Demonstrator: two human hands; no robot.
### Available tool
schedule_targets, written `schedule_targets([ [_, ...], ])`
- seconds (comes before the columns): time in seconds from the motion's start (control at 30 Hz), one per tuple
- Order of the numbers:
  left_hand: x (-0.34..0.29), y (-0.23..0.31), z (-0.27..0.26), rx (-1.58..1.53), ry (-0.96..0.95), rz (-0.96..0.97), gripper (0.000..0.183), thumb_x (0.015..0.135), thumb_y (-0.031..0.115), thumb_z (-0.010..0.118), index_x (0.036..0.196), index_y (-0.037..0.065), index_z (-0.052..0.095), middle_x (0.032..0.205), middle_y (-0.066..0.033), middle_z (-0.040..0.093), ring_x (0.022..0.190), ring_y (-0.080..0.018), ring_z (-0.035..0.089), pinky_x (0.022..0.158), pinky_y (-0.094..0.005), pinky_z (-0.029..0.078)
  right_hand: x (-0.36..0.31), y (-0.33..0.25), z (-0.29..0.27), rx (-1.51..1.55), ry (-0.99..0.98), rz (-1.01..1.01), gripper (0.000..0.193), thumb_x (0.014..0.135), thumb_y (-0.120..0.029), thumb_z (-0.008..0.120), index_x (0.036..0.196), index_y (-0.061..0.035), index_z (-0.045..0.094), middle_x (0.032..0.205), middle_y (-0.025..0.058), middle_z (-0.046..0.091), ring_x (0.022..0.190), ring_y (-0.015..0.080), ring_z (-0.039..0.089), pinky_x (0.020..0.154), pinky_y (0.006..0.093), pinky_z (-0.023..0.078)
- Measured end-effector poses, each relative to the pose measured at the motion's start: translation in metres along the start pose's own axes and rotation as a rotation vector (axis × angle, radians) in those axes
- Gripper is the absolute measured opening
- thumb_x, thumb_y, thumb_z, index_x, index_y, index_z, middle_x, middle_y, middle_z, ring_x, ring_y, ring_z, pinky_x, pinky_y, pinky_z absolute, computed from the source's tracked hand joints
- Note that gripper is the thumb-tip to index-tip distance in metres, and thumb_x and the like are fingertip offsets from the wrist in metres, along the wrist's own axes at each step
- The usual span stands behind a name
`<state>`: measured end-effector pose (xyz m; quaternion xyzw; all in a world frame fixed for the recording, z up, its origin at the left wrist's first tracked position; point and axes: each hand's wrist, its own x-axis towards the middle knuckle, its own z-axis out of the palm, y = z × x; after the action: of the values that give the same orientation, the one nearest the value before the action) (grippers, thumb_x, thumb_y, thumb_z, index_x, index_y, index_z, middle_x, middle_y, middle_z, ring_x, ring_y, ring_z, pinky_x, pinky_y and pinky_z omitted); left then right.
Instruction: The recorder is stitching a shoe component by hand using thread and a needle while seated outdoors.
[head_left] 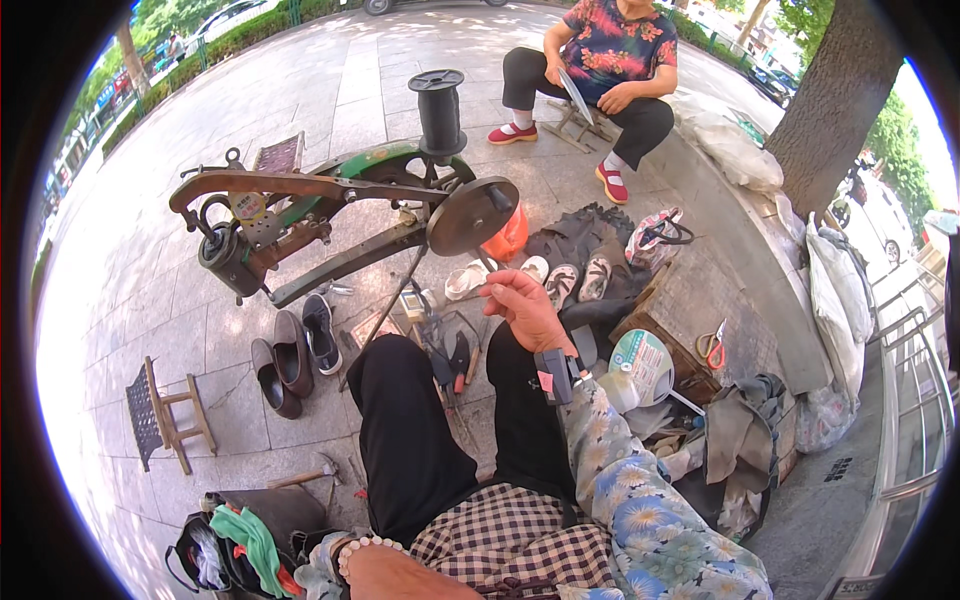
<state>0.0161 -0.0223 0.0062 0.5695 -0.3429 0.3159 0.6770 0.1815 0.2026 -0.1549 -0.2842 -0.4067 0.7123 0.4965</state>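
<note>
My right hand (525, 308) is raised over my right knee, thumb and fingertips drawn together in a pinch. Whatever is between them, if anything, is too small to make out. Just beyond the fingertips is the round hand wheel (472, 218) of an old cast-iron shoe-patching machine (330, 190). A big spool of dark thread (440, 115) stands on top of the machine. My left hand (405, 578) is at the lower edge by my checked apron (500, 535), a beaded bracelet at its wrist. Its fingers do not show.
Dark shoes (283, 365) and a wooden stool (175, 420) stand left, near a hammer (305, 473). Light shoes (580, 278) lie ahead. Orange-handled scissors (712, 346) rest on a wooden box (690, 310) at right. A seated person (610, 60) holds a flat object.
</note>
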Motion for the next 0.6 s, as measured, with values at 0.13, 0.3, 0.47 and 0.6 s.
schedule_targets([
  [0.13,0.0006,0.0005,-0.0014,0.016,-0.047,-0.038,0.043,0.085,0.025,0.055,0.11,-0.009,0.048,0.09,-0.0215,0.054,0.069,-0.032,0.052,0.056,-0.0386,0.04,-0.0001,0.0004,0.0002,0.0,0.002,0.006,0.016,0.084,-0.007,0.054,0.099,-0.0031,0.055,0.088,0.0089,0.061,0.068,0.013,0.058,0.065,0.0244,0.048],
  [0.3,0.0036,0.0004,-0.0012,0.064,0.053,0.032,0.045,0.084,0.025,0.057,0.112,-0.009,0.048,0.091,-0.0217,0.055,0.07,-0.0317,0.053,0.057,-0.0381,0.04,-0.0002,0.0015,-0.0003,0.004,0.001,0.003,0.015,0.084,-0.007,0.054,0.099,-0.0032,0.056,0.088,0.0088,0.062,0.067,0.0129,0.058,0.064,0.0242,0.048],
  [0.47,0.0023,0.0004,0.0005,0.048,0.068,0.028,0.045,0.084,0.025,0.057,0.112,-0.009,0.048,0.088,-0.021,0.054,0.069,-0.0314,0.053,0.056,-0.0381,0.04,0.0005,0.0018,0.0,-0.01,0.007,-0.001,0.016,0.084,-0.007,0.054,0.099,-0.0032,0.056,0.087,0.0084,0.062,0.067,0.0125,0.058,0.064,0.0239,0.048],
  [0.6,0.0001,0.0013,0.0024,0.009,0.08,0.014,0.044,0.083,0.025,0.057,0.11,-0.009,0.048,0.082,-0.0192,0.054,0.065,-0.0304,0.052,0.053,-0.0372,0.039,0.0,0.0001,0.0018,-0.013,0.01,0.007,0.016,0.084,-0.007,0.054,0.099,-0.0034,0.056,0.087,0.0083,0.062,0.068,0.0125,0.058,0.064,0.0238,0.048],
])
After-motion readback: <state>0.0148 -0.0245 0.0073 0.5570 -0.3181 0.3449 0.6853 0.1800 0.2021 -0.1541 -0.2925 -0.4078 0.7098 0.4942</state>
